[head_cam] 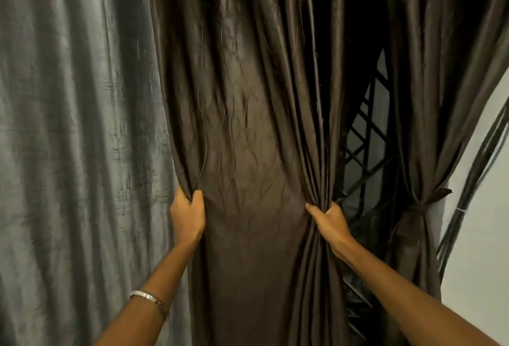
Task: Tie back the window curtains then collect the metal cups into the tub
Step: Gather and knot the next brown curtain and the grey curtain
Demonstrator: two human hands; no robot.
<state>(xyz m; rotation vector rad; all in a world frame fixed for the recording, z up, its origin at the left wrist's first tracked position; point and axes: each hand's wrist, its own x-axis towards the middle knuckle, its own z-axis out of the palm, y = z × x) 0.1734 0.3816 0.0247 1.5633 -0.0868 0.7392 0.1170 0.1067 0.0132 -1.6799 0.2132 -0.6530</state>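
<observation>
A dark brown satin curtain panel (248, 131) hangs straight in front of me. My left hand (188, 213) grips its left edge at waist height, fingers curled into the folds. My right hand (329, 220) pinches the gathered folds of its right edge. A second brown curtain panel (429, 98) hangs to the right, cinched by a brown tie-back (421, 206) knotted around it. No metal cups or tub are in view.
A grey shiny curtain (77, 139) covers the left side. Between the brown panels a black window grille (363, 136) shows. A white wall (479, 221) with dark cords (468, 199) running down it lies at the far right.
</observation>
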